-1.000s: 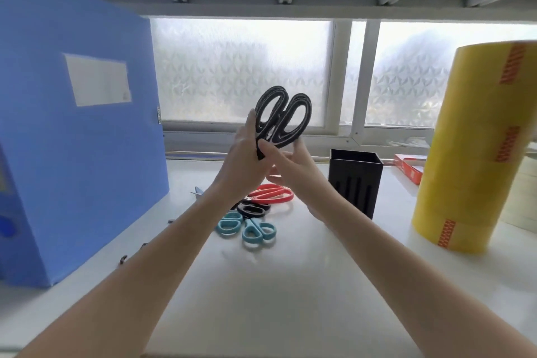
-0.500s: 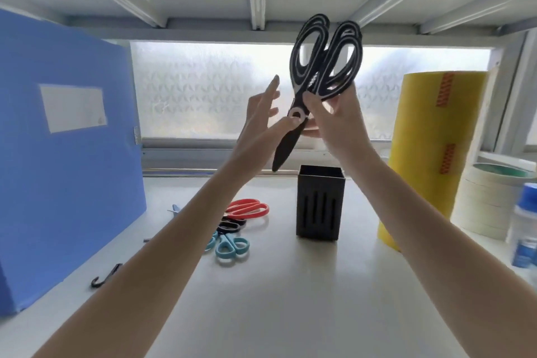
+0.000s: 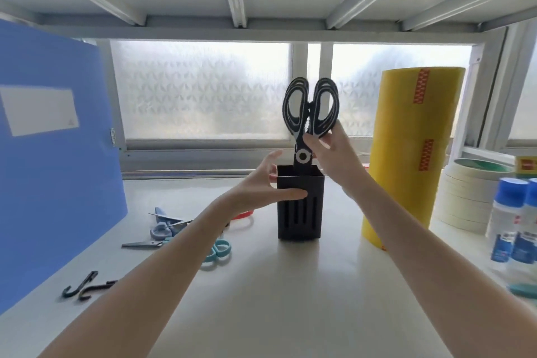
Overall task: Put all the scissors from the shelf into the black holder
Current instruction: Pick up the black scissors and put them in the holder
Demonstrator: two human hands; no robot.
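R hand (image 3: 331, 151) pinches the big black-handled scissors w/ grey pivot ring (image 3: 309, 113) just below the finger loops, thumb and fingertips closed on the shank. Scissors upright, loops up, blades pointing down and already inside the top opening of the black square plastic holder w/ vertical slots (image 3: 302, 212); pivot ring sits just above the holder's rim.

L hand (image 3: 261, 186) wraps the holder's upper left part: thumb laid across the front face, other fingers behind the left wall near the rim. Grip is on the holder, not the scissors.

Holder stands upright on the white shelf surface (image 3: 261, 299), approx. centre of view.

Left of the holder, partly behind the L forearm, more scissors lie flat on the shelf: a red-handled pair (image 3: 242, 215) just beside the holder, a teal-handled pair (image 3: 218, 251) nearer the camera, a pale blue-handled pair (image 3: 161, 229) w/ steel blades further left. Can't tell exact count, arm hides some.

Further out: 2 small black hooks (image 3: 84, 289) front left; a large blue plastic file box w/ white label (image 3: 55, 168) at far left. Right of the holder, a tall stack of yellow tape rolls (image 3: 406, 160), then a stack of cream masking tape rolls (image 3: 467, 197), and white bottles w/ blue caps (image 3: 511, 221) at the right edge. Frosted window (image 3: 203, 90) behind.
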